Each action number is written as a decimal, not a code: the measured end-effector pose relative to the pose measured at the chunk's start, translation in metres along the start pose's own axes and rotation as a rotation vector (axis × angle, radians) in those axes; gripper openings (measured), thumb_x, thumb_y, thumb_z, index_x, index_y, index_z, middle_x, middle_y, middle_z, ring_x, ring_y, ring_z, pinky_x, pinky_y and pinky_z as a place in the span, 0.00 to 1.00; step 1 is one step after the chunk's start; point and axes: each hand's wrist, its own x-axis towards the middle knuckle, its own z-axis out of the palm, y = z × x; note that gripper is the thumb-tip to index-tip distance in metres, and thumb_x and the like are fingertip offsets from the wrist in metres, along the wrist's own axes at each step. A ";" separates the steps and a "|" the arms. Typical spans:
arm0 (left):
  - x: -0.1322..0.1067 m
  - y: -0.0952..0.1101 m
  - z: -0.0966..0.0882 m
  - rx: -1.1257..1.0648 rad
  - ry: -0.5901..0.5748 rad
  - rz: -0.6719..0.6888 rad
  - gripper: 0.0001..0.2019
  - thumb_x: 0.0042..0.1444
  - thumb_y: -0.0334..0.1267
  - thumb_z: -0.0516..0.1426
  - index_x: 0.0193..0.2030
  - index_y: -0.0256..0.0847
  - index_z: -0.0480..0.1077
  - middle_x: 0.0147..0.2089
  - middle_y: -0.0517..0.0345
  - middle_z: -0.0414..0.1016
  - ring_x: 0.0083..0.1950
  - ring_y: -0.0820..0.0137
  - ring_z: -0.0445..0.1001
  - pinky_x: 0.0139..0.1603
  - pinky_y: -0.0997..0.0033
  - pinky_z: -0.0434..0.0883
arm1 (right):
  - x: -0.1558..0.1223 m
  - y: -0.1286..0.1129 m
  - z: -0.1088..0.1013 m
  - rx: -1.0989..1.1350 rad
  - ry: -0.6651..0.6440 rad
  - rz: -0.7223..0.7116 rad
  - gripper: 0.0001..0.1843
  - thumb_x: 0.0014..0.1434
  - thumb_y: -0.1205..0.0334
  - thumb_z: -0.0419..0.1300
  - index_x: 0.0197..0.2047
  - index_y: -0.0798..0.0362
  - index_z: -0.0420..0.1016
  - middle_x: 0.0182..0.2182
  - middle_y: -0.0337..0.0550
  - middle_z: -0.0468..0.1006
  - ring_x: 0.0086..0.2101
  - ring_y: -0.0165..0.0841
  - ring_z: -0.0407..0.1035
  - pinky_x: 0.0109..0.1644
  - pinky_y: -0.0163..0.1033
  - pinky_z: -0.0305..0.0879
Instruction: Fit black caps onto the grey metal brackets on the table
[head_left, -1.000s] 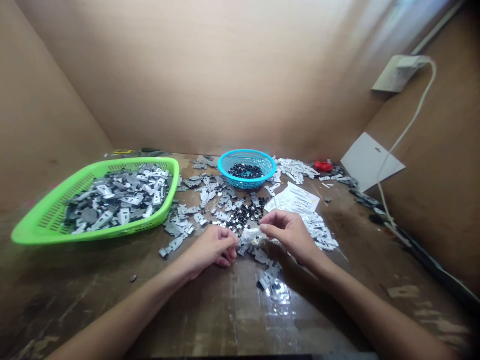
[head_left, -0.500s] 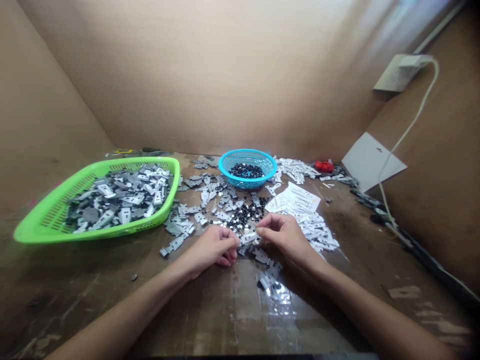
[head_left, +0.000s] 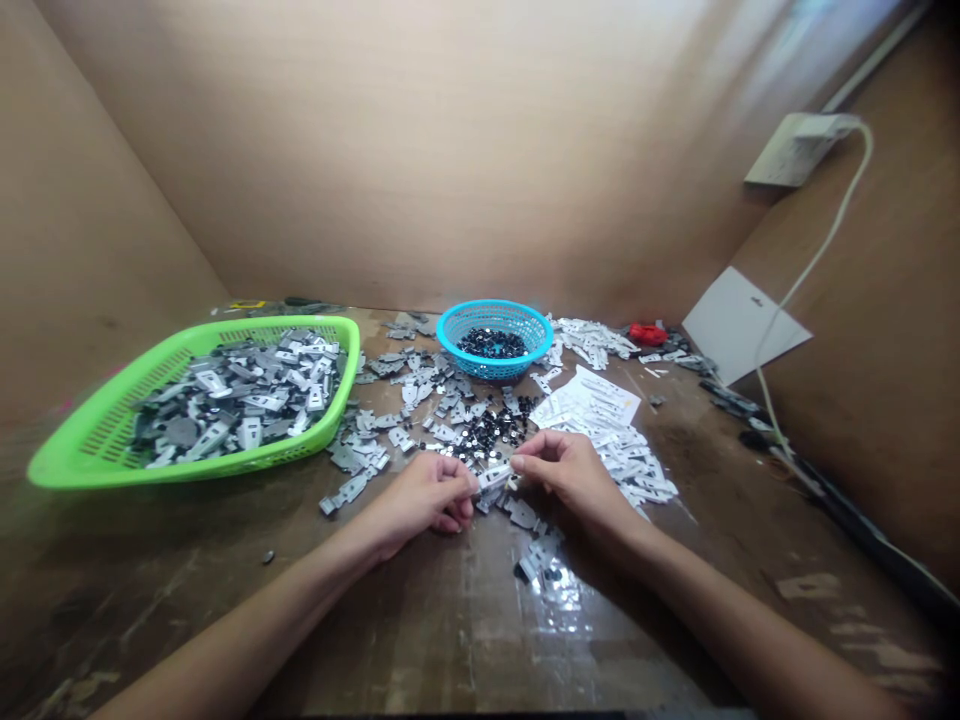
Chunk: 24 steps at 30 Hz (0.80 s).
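Note:
My left hand (head_left: 427, 495) and my right hand (head_left: 574, 475) meet at the middle of the wooden table (head_left: 450, 620). Both are closed in a pinch on one small grey metal plate (head_left: 495, 476) held between them, just above the tabletop. Around and beyond the fingers lie loose grey metal plates (head_left: 405, 400) and a patch of small black and shiny round parts (head_left: 495, 428). A few more plates (head_left: 538, 555) lie just in front of my right wrist.
A green basket (head_left: 90, 455) full of grey plates stands at the left. A blue basket (head_left: 450, 335) of small dark parts sits at the back. White plates (head_left: 637, 465) and a paper sheet (head_left: 589, 395) lie right. Cables (head_left: 795, 455) run along the right wall.
My right hand has drawn a little left and closer to my left hand, and the plate between them has shifted slightly. The baskets and loose parts stay put.

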 end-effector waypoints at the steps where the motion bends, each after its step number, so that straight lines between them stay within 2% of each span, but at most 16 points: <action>1: 0.000 0.000 0.000 -0.001 0.001 0.003 0.11 0.50 0.43 0.54 0.31 0.36 0.66 0.25 0.59 0.70 0.26 0.76 0.69 0.26 0.79 0.65 | 0.000 0.000 -0.001 -0.021 0.013 -0.007 0.13 0.46 0.56 0.64 0.29 0.58 0.73 0.22 0.40 0.72 0.22 0.25 0.62 0.25 0.31 0.57; 5: 0.000 -0.001 0.000 -0.005 0.003 0.012 0.11 0.50 0.44 0.54 0.30 0.36 0.66 0.26 0.59 0.69 0.26 0.76 0.69 0.26 0.79 0.65 | 0.000 0.001 -0.002 -0.030 0.018 -0.001 0.12 0.47 0.56 0.63 0.30 0.58 0.74 0.23 0.40 0.73 0.22 0.25 0.63 0.26 0.31 0.59; 9: -0.001 0.000 0.001 0.030 0.018 0.059 0.12 0.51 0.45 0.53 0.30 0.36 0.65 0.26 0.59 0.70 0.26 0.75 0.70 0.26 0.79 0.65 | 0.001 0.005 -0.003 0.038 -0.013 0.087 0.14 0.46 0.55 0.63 0.33 0.57 0.73 0.20 0.36 0.69 0.17 0.21 0.56 0.17 0.27 0.51; 13: -0.001 0.000 0.002 0.068 0.016 0.117 0.13 0.53 0.46 0.52 0.30 0.36 0.65 0.26 0.59 0.70 0.26 0.76 0.70 0.27 0.78 0.66 | 0.002 0.006 -0.006 0.155 -0.130 0.211 0.19 0.46 0.53 0.63 0.39 0.57 0.73 0.19 0.35 0.67 0.14 0.19 0.53 0.12 0.25 0.44; 17: -0.001 0.000 0.001 0.070 0.000 0.140 0.13 0.53 0.46 0.52 0.31 0.37 0.65 0.26 0.58 0.70 0.27 0.75 0.70 0.28 0.77 0.66 | 0.003 0.006 -0.010 0.159 -0.267 0.274 0.18 0.50 0.50 0.60 0.33 0.60 0.74 0.24 0.42 0.73 0.13 0.17 0.51 0.11 0.25 0.41; 20: -0.001 0.000 0.001 0.071 -0.006 0.148 0.13 0.53 0.46 0.52 0.30 0.37 0.65 0.26 0.58 0.71 0.27 0.74 0.71 0.28 0.77 0.66 | 0.003 0.008 -0.011 0.141 -0.288 0.257 0.17 0.51 0.51 0.60 0.30 0.60 0.72 0.28 0.45 0.75 0.15 0.18 0.54 0.13 0.24 0.44; 24: 0.000 -0.001 0.003 0.084 0.002 0.158 0.13 0.53 0.46 0.52 0.30 0.37 0.65 0.26 0.58 0.71 0.26 0.74 0.70 0.27 0.77 0.66 | 0.001 0.009 -0.006 0.062 -0.220 0.129 0.15 0.52 0.52 0.59 0.27 0.58 0.70 0.20 0.39 0.72 0.15 0.20 0.56 0.16 0.25 0.47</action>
